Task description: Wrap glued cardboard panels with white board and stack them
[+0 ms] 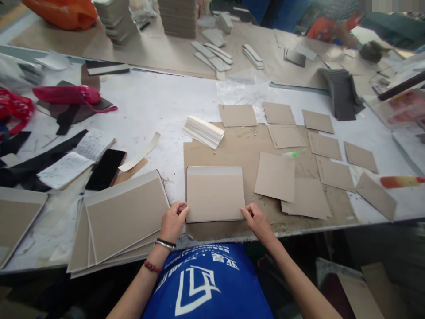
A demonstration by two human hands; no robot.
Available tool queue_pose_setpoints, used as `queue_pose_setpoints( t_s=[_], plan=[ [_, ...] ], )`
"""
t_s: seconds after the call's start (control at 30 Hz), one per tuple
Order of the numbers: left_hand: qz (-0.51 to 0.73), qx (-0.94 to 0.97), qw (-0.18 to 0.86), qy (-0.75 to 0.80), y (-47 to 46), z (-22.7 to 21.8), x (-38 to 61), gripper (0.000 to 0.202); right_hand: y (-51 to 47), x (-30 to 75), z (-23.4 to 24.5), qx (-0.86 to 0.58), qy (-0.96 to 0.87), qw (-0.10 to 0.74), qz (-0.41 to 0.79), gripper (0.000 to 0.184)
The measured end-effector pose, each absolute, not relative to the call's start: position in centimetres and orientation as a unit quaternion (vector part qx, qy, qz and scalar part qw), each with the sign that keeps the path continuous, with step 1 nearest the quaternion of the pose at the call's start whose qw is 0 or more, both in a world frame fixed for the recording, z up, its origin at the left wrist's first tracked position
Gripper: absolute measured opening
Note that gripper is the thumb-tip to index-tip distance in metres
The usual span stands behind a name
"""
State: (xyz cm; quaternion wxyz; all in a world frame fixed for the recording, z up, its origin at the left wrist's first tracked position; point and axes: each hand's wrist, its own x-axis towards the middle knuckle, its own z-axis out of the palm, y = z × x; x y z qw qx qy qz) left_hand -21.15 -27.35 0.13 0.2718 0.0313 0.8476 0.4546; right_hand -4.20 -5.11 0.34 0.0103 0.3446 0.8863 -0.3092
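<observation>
A beige cardboard panel with a pale strip along its top edge lies flat on a brown board at the near edge of the table. My left hand pinches its near left corner, fingers curled. My right hand grips its near right corner, fingers closed on the edge. A fanned stack of similar larger panels lies just left of my left hand. Loose cardboard pieces lie just right of the panel.
A pile of white strips sits behind the panel. Several cardboard squares spread to the right. A black phone and written notes lie left. A red-handled tool rests far right. Another person's arm is at the far side.
</observation>
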Motion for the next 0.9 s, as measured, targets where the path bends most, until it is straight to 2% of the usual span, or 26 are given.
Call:
queue_pose_setpoints(
  t_s=[0.33,0.7,0.9],
  plan=[
    [0.42,0.029,0.284,0.862,-26.5,0.6,-21.7,0.027,-4.6,-4.4,0.3,0.353,0.885,0.064,-0.298,0.024],
    [0.455,-0.014,0.314,0.833,-25.8,0.2,-22.0,0.024,-4.6,-4.5,0.0,0.374,0.873,0.053,-0.309,0.028],
    [0.453,-0.011,0.308,0.837,-25.8,0.0,-21.9,0.021,-4.8,-4.6,0.1,0.37,0.886,0.064,-0.272,0.027]
  ],
)
